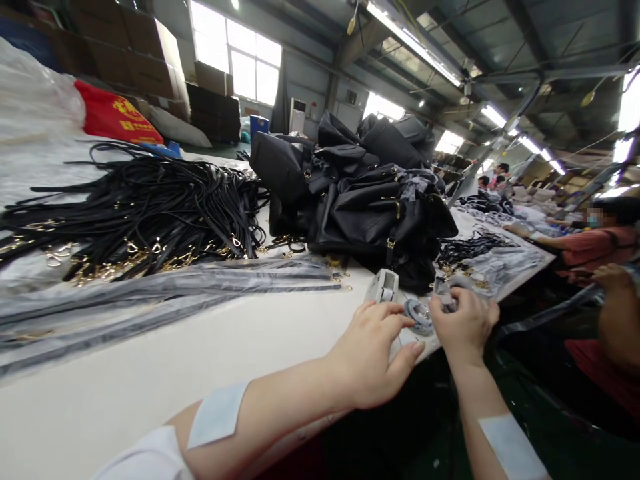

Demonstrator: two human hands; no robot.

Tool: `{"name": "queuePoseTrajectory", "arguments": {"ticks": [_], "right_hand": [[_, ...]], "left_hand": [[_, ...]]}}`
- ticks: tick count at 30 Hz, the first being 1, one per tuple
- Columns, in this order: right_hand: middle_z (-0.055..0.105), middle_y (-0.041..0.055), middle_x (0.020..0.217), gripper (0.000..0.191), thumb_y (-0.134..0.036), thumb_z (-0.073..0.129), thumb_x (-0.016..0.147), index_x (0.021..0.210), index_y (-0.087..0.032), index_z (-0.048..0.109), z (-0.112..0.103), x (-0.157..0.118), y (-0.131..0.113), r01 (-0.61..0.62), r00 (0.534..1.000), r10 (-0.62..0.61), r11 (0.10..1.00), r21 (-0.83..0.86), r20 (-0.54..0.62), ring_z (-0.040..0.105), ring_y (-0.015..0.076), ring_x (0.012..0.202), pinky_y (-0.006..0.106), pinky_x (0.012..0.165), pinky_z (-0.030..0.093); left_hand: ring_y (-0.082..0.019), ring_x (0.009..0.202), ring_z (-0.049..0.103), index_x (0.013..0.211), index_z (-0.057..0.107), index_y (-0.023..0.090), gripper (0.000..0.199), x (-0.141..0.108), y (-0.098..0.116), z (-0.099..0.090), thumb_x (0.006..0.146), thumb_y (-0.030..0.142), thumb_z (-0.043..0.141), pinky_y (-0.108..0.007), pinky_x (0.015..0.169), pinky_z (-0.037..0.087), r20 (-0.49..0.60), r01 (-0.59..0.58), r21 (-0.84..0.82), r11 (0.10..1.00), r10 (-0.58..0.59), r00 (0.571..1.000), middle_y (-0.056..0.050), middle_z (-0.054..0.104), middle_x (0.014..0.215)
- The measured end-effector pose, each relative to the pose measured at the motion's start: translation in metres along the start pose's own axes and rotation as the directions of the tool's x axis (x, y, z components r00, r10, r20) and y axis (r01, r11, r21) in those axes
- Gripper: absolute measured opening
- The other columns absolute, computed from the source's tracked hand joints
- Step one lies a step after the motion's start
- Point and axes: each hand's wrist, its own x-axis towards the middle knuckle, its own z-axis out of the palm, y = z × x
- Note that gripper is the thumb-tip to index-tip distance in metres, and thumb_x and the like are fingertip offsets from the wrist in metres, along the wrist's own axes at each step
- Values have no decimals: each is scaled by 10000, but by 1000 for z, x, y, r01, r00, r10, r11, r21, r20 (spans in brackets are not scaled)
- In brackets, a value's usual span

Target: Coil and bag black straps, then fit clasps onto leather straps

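Resting: both forearms over the near table edge, a pale blue patch [219,415] on each. Left hand [373,353]: fingers loosely extended, thumb apart, nothing visible in the grasp. Right hand [463,323]: fingers curled around a translucent grey roll [442,288], just beyond the thumb and forefinger. A second, ring-shaped roll [419,316] lies between the hands, by the left fingertips; contact cannot be told. A white dispenser [384,287] stands just past the left fingers.

Progress (judged): handling of the rolls appears midway; no finished result from it shows. Farther along the white table [200,380], some straps lie in plastic sleeves [175,293]; many loose black straps [190,200] remain unwrapped, gold clasps showing. Black bags [360,213] are heaped beyond the dispenser. Far right, a co-worker [600,247]; far left, stacked cartons [125,53].
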Motion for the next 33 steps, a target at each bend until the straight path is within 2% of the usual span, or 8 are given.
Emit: {"name": "queuePoseTrajectory", "arguments": {"ticks": [6,11,15,21,25,28,30,33], "right_hand": [[684,76,1026,287,-419,632,901,1006,-153,657,49,-5,39,111,954,-52,976,-187,296,631,240,991,481,965,440],[697,182,1053,431,-458,479,919,1040,-92,670,26,18,31,206,937,-156,970,-132,313,616,319,1048,502,983,433],[704,169,1074,483,-528,418,900,1050,-146,674,3,8,10,266,929,-269,963,47,255,620,341,1052,478,946,475],[731,83,1047,305,-474,539,926,975,-224,707,-6,-47,5,332,827,-456,868,369,329,674,275,1009,402,921,509],[749,50,1014,257,-466,598,908,918,-251,738,-13,-70,8,219,805,-419,868,446,420,698,240,973,327,871,538],[752,46,983,249,-455,611,906,902,-251,754,-21,-83,0,33,767,-351,858,513,538,706,222,948,286,856,542],[748,62,957,290,-465,585,923,867,-235,752,-26,-94,-17,-158,679,-308,826,542,667,699,229,946,304,874,538],[719,116,1082,341,-497,594,916,1018,-195,714,-29,-114,-61,-524,441,-281,690,499,853,646,278,1074,427,988,483]], "left_hand": [[-249,1157,602,1048,695,169,250,12,-11,-13,929,346,563,-445,1111,386,-39,52,61,997,-50,998,-110,668,1201],[-258,1067,639,1084,697,164,339,17,-52,-48,962,409,498,-395,992,480,179,130,442,887,-230,957,-100,697,1121],[-273,1114,612,1114,668,106,292,-2,-108,-77,966,295,502,-397,990,484,71,312,664,680,-473,878,-155,654,1173],[-245,1116,606,1224,596,144,340,-28,-174,-102,950,345,603,-475,951,521,-40,471,746,471,-675,737,-110,604,1254],[-232,1066,626,1233,591,143,353,-31,-184,-106,948,351,608,-443,904,549,-23,536,706,463,-742,670,-111,611,1234],[-209,1003,641,1181,610,141,316,-27,-172,-105,948,354,610,-420,869,558,-22,596,620,510,-748,663,-93,637,1166],[-189,897,652,1038,652,129,249,-26,-155,-97,952,355,592,-375,825,553,-18,624,527,578,-726,688,-79,674,1007],[-164,739,634,926,647,144,385,-33,-112,-64,1020,412,387,-288,709,522,-2,631,343,696,-671,741,-54,660,784]]}}
